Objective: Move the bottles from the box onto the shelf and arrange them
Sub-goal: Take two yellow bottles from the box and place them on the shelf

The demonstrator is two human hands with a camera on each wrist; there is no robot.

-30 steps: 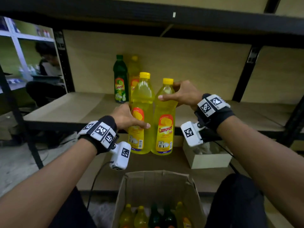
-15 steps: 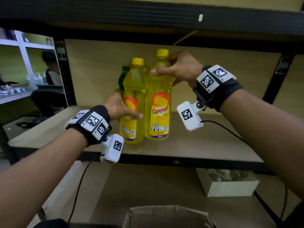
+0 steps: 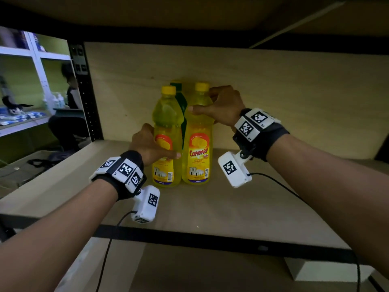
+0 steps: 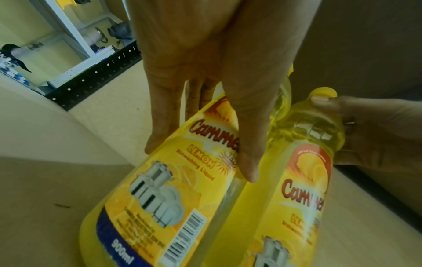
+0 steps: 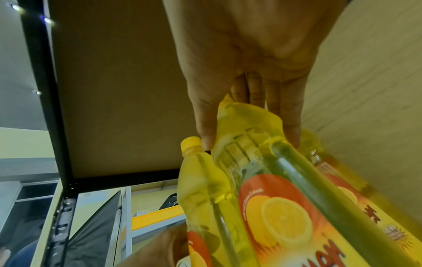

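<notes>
Two yellow Cammer bottles stand side by side on the wooden shelf point(image 3: 221, 207). My left hand point(image 3: 150, 147) grips the left yellow bottle point(image 3: 167, 131) around its label; in the left wrist view the thumb and fingers wrap that left yellow bottle point(image 4: 173, 195). My right hand point(image 3: 221, 107) grips the right yellow bottle point(image 3: 197, 144) at its shoulder, below the cap; the right wrist view shows this right yellow bottle point(image 5: 274, 189) held by thumb and fingers. A green bottle point(image 3: 181, 95) stands behind them, mostly hidden. The box is out of view.
The shelf's back panel point(image 3: 294, 98) is close behind the bottles. A black upright post point(image 3: 84, 91) marks the shelf's left end. Bare shelf board lies left and right of the bottles. A seated person point(image 3: 67, 106) is beyond the post. A white box point(image 3: 315, 270) sits below.
Both hands have carried the yellow bottles from above the box up and forward onto the shelf; they now stand in front of the green bottle. The box has dropped out of view.
</notes>
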